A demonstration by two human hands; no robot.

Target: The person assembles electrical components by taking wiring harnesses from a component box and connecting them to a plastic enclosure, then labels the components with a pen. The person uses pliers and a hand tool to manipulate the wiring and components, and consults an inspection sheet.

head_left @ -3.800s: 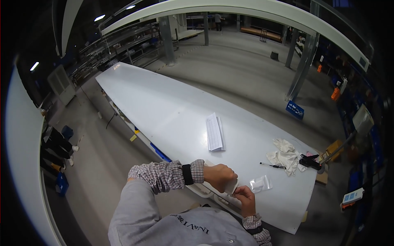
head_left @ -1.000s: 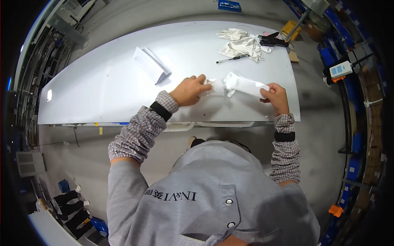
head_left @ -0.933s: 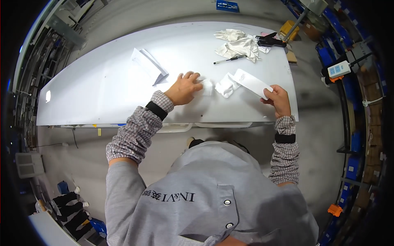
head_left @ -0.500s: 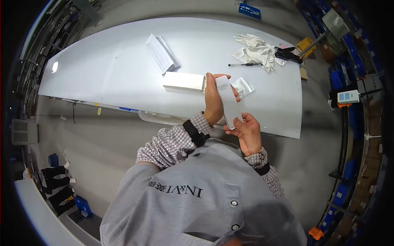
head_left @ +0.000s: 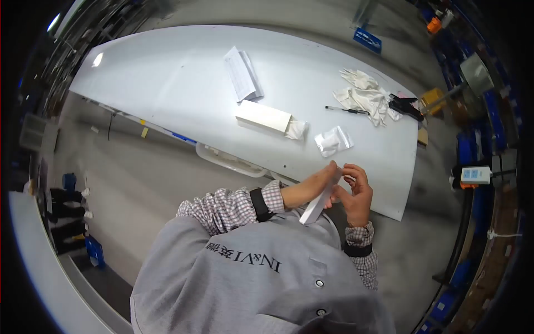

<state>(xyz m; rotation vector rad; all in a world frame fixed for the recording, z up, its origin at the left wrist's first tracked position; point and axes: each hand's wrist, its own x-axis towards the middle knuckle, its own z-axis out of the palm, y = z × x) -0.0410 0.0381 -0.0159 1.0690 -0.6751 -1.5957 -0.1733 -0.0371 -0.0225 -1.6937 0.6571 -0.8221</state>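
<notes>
A slim white rectangular block (head_left: 320, 202) is held close in front of my chest, tilted so that its narrow edge shows. My left hand (head_left: 311, 188) is closed round it from the left, most of its fingers hidden behind the block. My right hand (head_left: 357, 195) grips it from the right near its upper end, fingers bent and thumb against it. Beyond them on the table lie a clear plastic bag with something white in it (head_left: 332, 142) and a long white box (head_left: 263, 117), with crumpled clear plastic (head_left: 296, 129) at its right end.
A folded printed sheet (head_left: 241, 75) lies behind the box on the white table (head_left: 161, 83). Farther right are white gloves (head_left: 364, 99), a black pen (head_left: 346, 110) and a black clamp (head_left: 406, 106) carrying a lamp arm. Shelving with blue bins (head_left: 495, 122) lines the right side.
Both hands have drawn the block down toward my chest and turned it edge-on, so its printed face no longer shows. My right hand has moved up to its upper end. The view has shifted.
</notes>
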